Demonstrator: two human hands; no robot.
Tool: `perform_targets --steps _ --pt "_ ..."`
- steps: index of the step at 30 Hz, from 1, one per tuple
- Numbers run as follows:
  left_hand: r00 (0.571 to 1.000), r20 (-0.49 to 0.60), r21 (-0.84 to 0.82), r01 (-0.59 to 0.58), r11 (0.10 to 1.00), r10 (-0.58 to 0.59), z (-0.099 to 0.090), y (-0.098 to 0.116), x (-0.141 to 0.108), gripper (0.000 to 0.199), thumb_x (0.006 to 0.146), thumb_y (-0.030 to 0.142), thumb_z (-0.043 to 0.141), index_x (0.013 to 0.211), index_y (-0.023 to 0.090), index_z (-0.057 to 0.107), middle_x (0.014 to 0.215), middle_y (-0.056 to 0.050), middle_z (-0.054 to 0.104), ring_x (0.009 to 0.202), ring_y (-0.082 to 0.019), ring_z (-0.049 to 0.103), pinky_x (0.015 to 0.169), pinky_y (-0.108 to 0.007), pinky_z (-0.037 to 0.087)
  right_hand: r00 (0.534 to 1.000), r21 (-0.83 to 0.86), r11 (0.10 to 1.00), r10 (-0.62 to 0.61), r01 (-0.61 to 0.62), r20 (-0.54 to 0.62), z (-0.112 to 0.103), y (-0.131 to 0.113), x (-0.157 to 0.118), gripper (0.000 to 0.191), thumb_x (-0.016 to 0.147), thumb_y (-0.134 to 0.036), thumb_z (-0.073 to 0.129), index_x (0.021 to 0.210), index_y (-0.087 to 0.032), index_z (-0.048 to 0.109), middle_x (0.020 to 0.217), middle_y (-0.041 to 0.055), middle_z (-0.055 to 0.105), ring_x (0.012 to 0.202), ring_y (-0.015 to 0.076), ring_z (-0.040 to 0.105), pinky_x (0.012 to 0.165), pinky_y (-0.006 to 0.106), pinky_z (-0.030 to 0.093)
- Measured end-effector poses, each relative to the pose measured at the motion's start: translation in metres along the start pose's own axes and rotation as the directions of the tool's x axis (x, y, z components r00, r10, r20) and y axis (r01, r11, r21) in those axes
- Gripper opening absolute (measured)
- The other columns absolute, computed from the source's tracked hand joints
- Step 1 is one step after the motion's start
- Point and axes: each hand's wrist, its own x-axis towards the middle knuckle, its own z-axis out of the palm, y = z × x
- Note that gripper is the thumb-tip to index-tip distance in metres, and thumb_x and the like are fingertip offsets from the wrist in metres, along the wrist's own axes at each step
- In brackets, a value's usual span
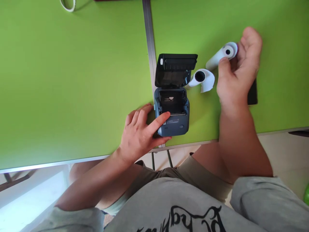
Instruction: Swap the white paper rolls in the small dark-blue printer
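A small dark blue-grey printer (pixel 175 125) lies near the table's front edge, its black lid (pixel 176 72) raised and its inner bay bare. My left hand (pixel 145 129) rests on the printer's left side with the fingers apart, one finger over the front of the bay. My right hand (pixel 238 69) is closed round the end of a white paper roll (pixel 216 59) with a small core. Another white roll (pixel 208 80), with a wide dark core and a loose paper end, stands between the printer and my right hand.
A metal seam (pixel 149 35) runs across the green table (pixel 72 80). A dark flat object (pixel 253 93) lies partly behind my right wrist. At the top left is a white ring-shaped item (pixel 71 9), cut by the frame. The table's front edge is close to my lap.
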Motion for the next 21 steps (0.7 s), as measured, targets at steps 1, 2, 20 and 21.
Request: perform_targets --steps 1,2,20,21 --pt "1.000 0.001 0.002 -0.002 1.000 0.002 0.000 0.000 0.000 0.068 0.094 0.062 0.062 0.149 0.028 0.043 0.135 -0.023 0.057 0.125 -0.035 0.060 0.096 -0.045 0.046 0.999 0.008 1.000 -0.007 0.006 0.032 0.000 0.001 0.000 0.075 0.077 0.008 0.053 0.146 -0.022 0.052 0.147 0.0112 0.057 0.137 0.0221 0.059 0.111 0.039 0.051" --pt "1.000 0.000 0.004 -0.003 1.000 0.003 0.000 0.000 0.000 0.068 0.094 0.063 0.062 0.149 0.028 0.042 0.135 -0.023 0.057 0.125 -0.035 0.060 0.096 -0.045 0.046 0.998 0.000 1.000 -0.007 0.007 0.056 0.000 0.001 0.000 0.080 0.073 0.011 0.052 0.146 -0.023 0.053 0.146 0.0108 0.059 0.135 0.0218 0.061 0.109 0.037 0.053" --pt "1.000 -0.013 0.005 -0.005 1.000 0.005 0.000 0.000 0.001 0.065 0.096 0.063 0.058 0.147 0.027 0.042 0.133 -0.023 0.057 0.125 -0.036 0.060 0.094 -0.045 0.045 0.934 -0.375 0.884 0.340 -0.279 0.107 0.003 -0.051 0.011 0.037 0.070 0.001 0.071 0.101 -0.018 0.071 0.099 0.0054 0.057 0.097 0.0201 0.060 0.095 0.043 0.049" --pt "1.000 -0.014 0.003 -0.005 1.000 0.005 0.000 0.000 0.001 0.065 0.096 0.062 0.059 0.147 0.026 0.043 0.133 -0.023 0.057 0.125 -0.036 0.060 0.094 -0.045 0.045 0.929 -0.383 0.879 0.352 -0.284 0.118 0.003 -0.053 0.011 0.035 0.071 -0.001 0.073 0.102 -0.018 0.071 0.099 0.0052 0.057 0.093 0.0193 0.060 0.093 0.042 0.049"
